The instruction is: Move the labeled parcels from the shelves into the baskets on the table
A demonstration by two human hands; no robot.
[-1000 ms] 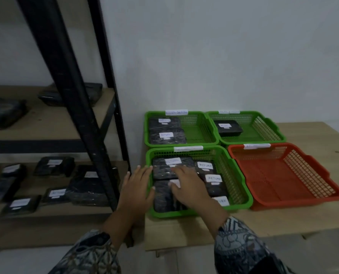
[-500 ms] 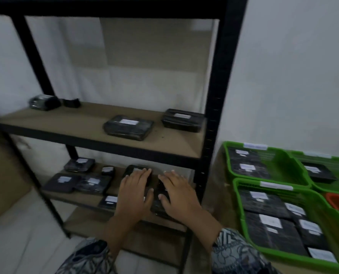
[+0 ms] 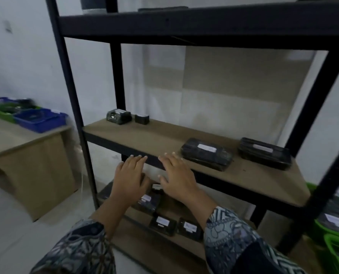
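Observation:
Black parcels with white labels lie on a wooden shelf of a black metal rack: two flat ones at the right and two small ones at the back left. Several more parcels sit on the shelf below. My left hand and my right hand hover side by side, empty, fingers straight, in front of the middle shelf's front edge. Green baskets holding parcels show at the far right edge.
Black rack posts frame the shelves, with a dark upper shelf beam overhead. A wooden table at the left carries blue and green bins. A white wall lies behind.
My view swung left from the baskets to the rack. Both hands left the green basket and rose from the lower shelf up to the middle shelf's front edge, still empty.

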